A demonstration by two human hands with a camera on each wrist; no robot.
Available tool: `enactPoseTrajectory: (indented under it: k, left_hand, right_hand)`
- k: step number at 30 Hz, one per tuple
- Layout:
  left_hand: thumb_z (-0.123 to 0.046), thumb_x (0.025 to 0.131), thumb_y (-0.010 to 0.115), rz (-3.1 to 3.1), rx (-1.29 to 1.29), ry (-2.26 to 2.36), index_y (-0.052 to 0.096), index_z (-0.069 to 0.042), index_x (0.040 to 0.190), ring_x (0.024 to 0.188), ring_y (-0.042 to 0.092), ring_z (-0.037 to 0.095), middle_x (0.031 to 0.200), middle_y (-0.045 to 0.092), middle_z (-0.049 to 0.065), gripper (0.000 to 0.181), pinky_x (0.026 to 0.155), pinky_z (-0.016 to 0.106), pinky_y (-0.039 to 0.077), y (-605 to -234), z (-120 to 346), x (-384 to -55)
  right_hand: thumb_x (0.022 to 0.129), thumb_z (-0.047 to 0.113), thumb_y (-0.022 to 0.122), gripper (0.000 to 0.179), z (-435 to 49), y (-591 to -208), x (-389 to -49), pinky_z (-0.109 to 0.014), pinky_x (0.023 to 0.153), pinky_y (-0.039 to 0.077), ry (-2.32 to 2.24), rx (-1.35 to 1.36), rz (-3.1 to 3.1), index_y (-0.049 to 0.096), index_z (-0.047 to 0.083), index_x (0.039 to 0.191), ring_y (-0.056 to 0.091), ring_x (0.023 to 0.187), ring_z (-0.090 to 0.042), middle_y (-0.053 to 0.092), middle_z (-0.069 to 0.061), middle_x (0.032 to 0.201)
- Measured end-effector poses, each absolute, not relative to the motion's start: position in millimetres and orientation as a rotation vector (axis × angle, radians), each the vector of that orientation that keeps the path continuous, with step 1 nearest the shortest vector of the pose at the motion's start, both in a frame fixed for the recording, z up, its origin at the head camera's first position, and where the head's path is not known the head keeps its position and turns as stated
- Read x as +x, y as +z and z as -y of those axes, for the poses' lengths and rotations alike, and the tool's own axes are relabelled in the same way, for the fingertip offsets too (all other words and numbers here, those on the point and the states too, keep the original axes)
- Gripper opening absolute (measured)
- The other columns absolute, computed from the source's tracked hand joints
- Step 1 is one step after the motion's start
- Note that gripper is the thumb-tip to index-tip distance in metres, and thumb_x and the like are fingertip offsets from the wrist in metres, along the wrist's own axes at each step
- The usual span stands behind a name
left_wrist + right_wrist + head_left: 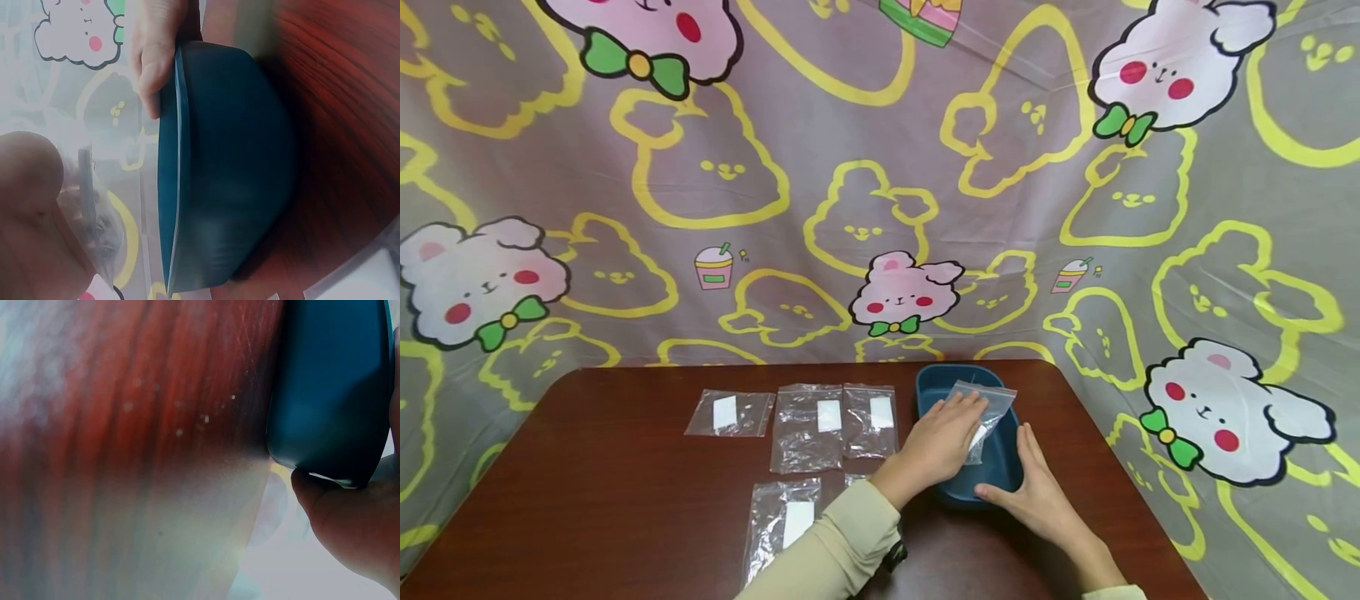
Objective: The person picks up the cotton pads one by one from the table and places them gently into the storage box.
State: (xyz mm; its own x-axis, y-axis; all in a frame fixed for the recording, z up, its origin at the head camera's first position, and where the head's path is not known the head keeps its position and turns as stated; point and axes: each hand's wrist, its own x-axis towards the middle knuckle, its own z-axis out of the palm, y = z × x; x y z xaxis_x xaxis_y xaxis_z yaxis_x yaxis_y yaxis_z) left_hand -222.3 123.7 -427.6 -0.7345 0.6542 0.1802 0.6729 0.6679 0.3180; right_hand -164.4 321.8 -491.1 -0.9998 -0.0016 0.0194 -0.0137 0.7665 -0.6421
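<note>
In the head view a blue oval plastic basin (1000, 467) stands at the right of the brown table. Over it my left hand (940, 442) holds a clear zip-lock bag (1000, 402) with a white label, the zip edge sticking out past the fingertips. The left thumb is hidden there; the left wrist view has the bag (87, 194) beside the hand, above the basin's rim. My right hand (1041, 500) grips the basin's near right side, thumb at the rim. In the right wrist view that thumb (319, 500) presses against the basin's end (337, 394).
Several clear zip-lock bags with white labels lie flat left of the basin, among them a far-left bag (748, 414), a middle bag (805, 450) and a near bag (763, 521). My left forearm partly covers another. A patterned cloth (775, 250) hangs behind the table (587, 483).
</note>
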Motion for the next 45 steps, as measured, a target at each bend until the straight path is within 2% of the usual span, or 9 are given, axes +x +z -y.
enactPoseTrajectory:
  k: [18, 25, 35, 45]
  left_hand:
    - [-0.028, 0.111, 0.036, 2.821, -1.12, -0.462, 0.044, -0.017, 0.153, 0.146, 0.033, 0.019, 0.159, 0.038, 0.0, 0.045, 0.119, 0.04, 0.03, -428.9, -145.5, -223.3]
    - [-0.027, 0.11, 0.041, 2.815, -1.12, -0.498, 0.046, -0.017, 0.152, 0.146, 0.035, 0.018, 0.158, 0.041, 0.0, 0.044, 0.118, 0.04, 0.03, -431.3, -147.1, -224.3]
    - [-0.032, 0.109, 0.042, 2.834, -1.129, -0.554, 0.045, -0.019, 0.153, 0.147, 0.031, 0.017, 0.159, 0.039, -0.001, 0.046, 0.119, 0.039, 0.028, -431.3, -148.2, -222.0]
    - [-0.031, 0.109, 0.042, 2.841, -1.138, -0.5, 0.045, -0.02, 0.153, 0.147, 0.033, 0.017, 0.158, 0.04, -0.001, 0.045, 0.119, 0.039, 0.029, -432.0, -149.1, -217.9]
  right_hand:
    - [0.08, 0.049, 0.082, 0.125, -322.0, -491.6, -165.1, -0.065, 0.115, 0.02, 1.092, 0.006, 2.93, 0.003, -0.011, 0.156, 0.007, 0.148, -0.05, -0.004, -0.032, 0.163]
    - [0.08, 0.054, 0.081, 0.127, -321.8, -491.2, -164.8, -0.067, 0.114, 0.02, 1.086, 0.017, 2.937, 0.001, -0.01, 0.156, 0.007, 0.148, -0.051, -0.004, -0.031, 0.163]
    - [0.081, 0.051, 0.081, 0.126, -322.4, -492.0, -164.7, -0.068, 0.113, 0.019, 1.095, 0.02, 2.942, 0.0, -0.01, 0.156, 0.006, 0.148, -0.051, -0.006, -0.031, 0.163]
    - [0.08, 0.055, 0.08, 0.128, -321.8, -490.9, -164.3, -0.069, 0.113, 0.019, 1.094, 0.028, 2.941, 0.0, -0.01, 0.156, 0.006, 0.148, -0.052, -0.006, -0.031, 0.163]
